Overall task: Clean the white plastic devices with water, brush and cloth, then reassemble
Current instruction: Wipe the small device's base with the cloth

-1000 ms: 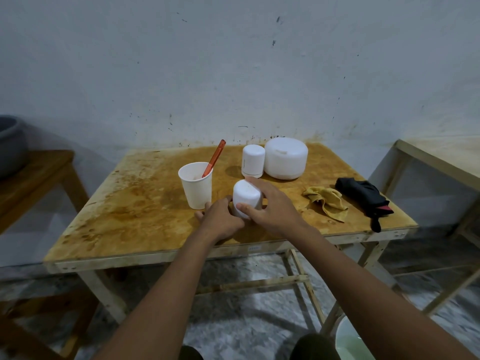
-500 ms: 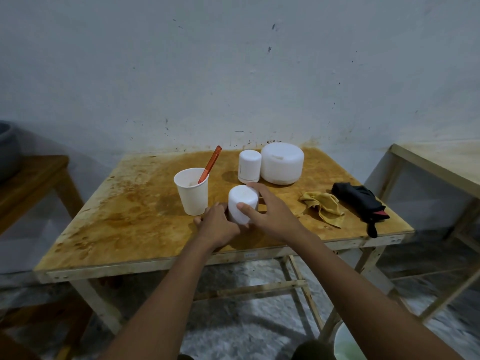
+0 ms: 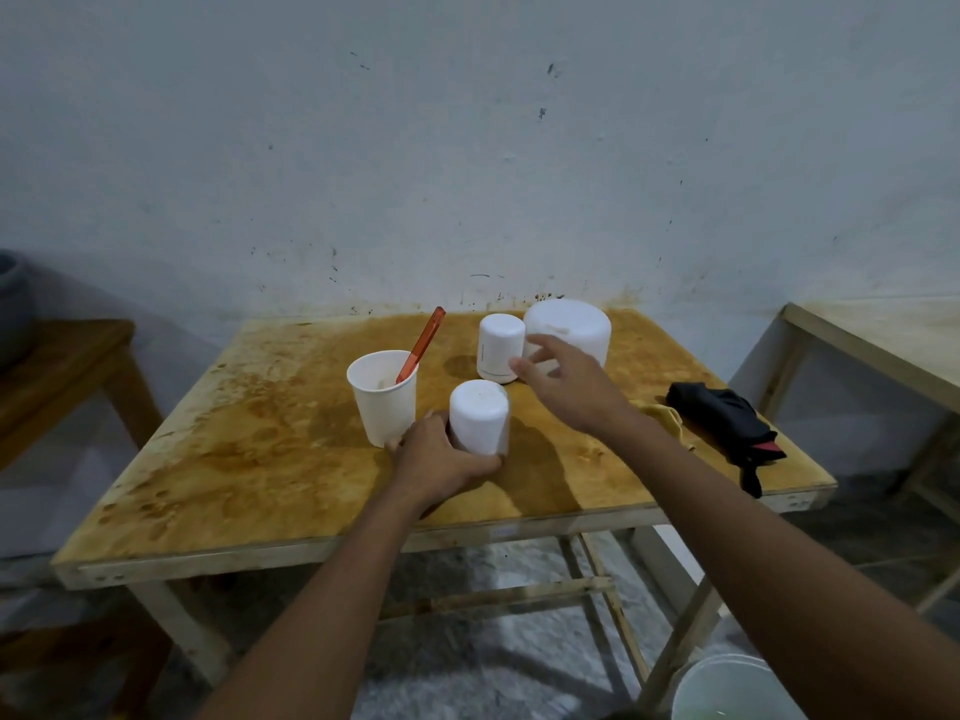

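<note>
Our right hand (image 3: 566, 389) has left the near device (image 3: 478, 415) — our left hand (image 3: 441, 459) still curls its fingers (image 3: 483, 462) round the base on the counter (image 3: 260, 459) — and reaches, fingers spread, for the next device (image 3: 500, 348) just beyond.

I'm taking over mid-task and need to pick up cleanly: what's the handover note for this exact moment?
Left hand: grips the base of the near small white device, upright on the table.
Right hand: open, empty, hovering by the far small white device and the large white device.
Brush stands in the paper cup; yellow cloth lies to the right, partly behind the forearm.
Done: cannot tell; all three devices stand closed.
Left: probably open, wash, wipe and reassemble each.
</note>
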### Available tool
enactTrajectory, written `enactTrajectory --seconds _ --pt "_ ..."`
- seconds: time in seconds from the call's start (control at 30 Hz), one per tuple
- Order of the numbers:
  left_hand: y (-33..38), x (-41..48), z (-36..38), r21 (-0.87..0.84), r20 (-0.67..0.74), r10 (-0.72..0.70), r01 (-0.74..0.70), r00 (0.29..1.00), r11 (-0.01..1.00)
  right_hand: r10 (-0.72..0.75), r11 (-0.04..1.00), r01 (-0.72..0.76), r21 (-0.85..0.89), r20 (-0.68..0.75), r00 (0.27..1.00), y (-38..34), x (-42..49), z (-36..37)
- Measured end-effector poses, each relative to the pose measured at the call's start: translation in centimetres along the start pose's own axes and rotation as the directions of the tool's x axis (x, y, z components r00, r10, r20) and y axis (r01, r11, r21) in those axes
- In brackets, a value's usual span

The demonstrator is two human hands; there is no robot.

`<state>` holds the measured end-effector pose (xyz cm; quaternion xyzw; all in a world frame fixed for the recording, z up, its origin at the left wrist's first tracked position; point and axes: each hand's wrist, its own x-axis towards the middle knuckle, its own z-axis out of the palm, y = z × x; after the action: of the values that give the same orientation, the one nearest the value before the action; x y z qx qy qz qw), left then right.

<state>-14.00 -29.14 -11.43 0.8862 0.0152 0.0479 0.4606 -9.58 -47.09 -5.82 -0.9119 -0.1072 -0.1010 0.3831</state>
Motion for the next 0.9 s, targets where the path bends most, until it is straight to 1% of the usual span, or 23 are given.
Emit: enactTrajectory --seconds 0.03,0.1,0.27,0.33,0.43,0.57,0.7,0.83,0.9 --pt "0.0 0.1 0.0 0.008 -0.013 -0.001 0.001 1.0 1.0 0.011 0.999 -0.013 -0.04 -0.03 0.999 -0.1 1.1 0.0" --pt "0.2 0.1 0.0 -0.003 -0.011 -0.01 0.01 1.0 1.0 0.026 0.994 -0.03 -0.11 -0.041 0.999 -0.4 3.1 0.3" --pt "-0.8 0.7 0.4 -0.007 -0.005 0.013 -0.013 1.0 1.0 0.079 0.946 -0.072 -0.315 0.011 0.997 -1.0 7.3 2.5" --pt "-1.1 0.7 0.5 -0.013 0.0 0.018 -0.018 1.0 1.0 0.085 0.928 -0.071 -0.365 0.022 0.996 -1.0 8.0 3.6" --pt "-1.2 0.7 0.5 -0.02 0.011 0.028 -0.028 1.0 0.999 0.098 0.915 -0.088 -0.393 0.007 0.995 -0.9 8.7 4.8" --pt "-1.6 0.7 0.3 -0.038 0.019 0.044 -0.043 0.999 0.998 0.154 0.917 -0.159 -0.366 -0.041 0.987 -0.6 9.2 5.3" --pt "-1.7 0.8 0.2 -0.045 0.029 0.058 -0.056 0.998 0.997 0.162 0.935 -0.164 -0.313 -0.032 0.986 -0.4 9.3 5.5" --pt "-2.0 0.9 0.2 -0.05 0.04 0.068 -0.066 0.997 0.997 0.15 0.98 -0.149 -0.134 -0.007 0.989 0.1 9.1 6.3" --pt "-1.9 0.8 0.2 -0.056 0.042 0.077 -0.075 0.996 0.996 0.144 0.986 -0.144 -0.082 -0.01 0.99 0.3 9.0 6.6"
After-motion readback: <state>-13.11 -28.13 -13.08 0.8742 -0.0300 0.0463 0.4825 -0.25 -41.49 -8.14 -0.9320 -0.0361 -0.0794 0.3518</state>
